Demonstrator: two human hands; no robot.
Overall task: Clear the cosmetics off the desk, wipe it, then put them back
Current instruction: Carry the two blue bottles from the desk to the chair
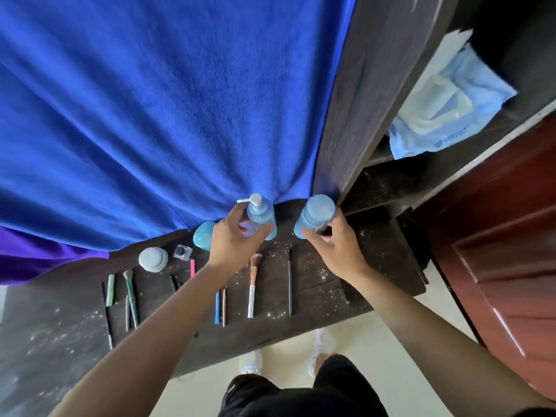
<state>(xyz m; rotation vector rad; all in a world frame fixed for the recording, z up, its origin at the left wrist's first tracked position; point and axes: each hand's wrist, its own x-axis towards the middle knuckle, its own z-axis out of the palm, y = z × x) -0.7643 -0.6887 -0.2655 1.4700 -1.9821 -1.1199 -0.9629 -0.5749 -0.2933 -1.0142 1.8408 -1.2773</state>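
My left hand [236,239] grips a light-blue pump bottle [261,213] with a white pump head, upright at the back of the dark desk [316,296]. To its right my right hand [332,245] grips a light-blue capped bottle [316,215]. A teal egg-shaped case [203,235], a small clear glass bottle [183,252] and a round grey-white jar [153,259] stand left of my left hand. Several brushes and pencils lie in a row nearer me, among them a white-handled powder brush [252,284] and a teal-handled brush [131,296].
A big blue towel [165,115] hangs behind the desk, with purple cloth [45,260] at the left. A light-blue cloth [451,106] lies on a shelf at the upper right. A red-brown door [511,251] stands on the right. White specks dot the desk.
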